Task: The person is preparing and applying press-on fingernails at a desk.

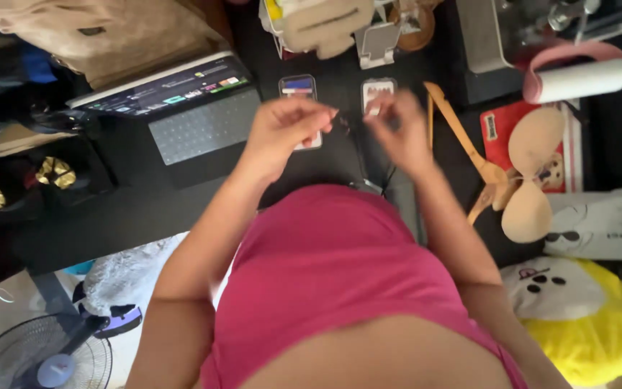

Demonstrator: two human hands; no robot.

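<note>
Left hand (282,130) and right hand (397,130) are raised side by side above a dark worktop (145,209), close together but not touching. Both have the fingers curled inward toward a small dark object (343,127) that sits between the fingertips. Motion blur prevents telling whether either hand actually pinches it, or what the object is; a thin dark cord (361,162) hangs below it.

Two phones lie flat on the worktop just beyond the hands: one with a coloured screen (297,87), partly hidden by the left hand, and one with a pale back (377,92) by the right hand. An open laptop (196,122) stands to the left. To the right lie a wooden hanger (462,140), a pair of beige foam cups (530,173) on a red card (499,133), and a lint roller (577,75). A yellow plush toy (592,331) sits at lower right, and a fan (37,356) at lower left.
</note>
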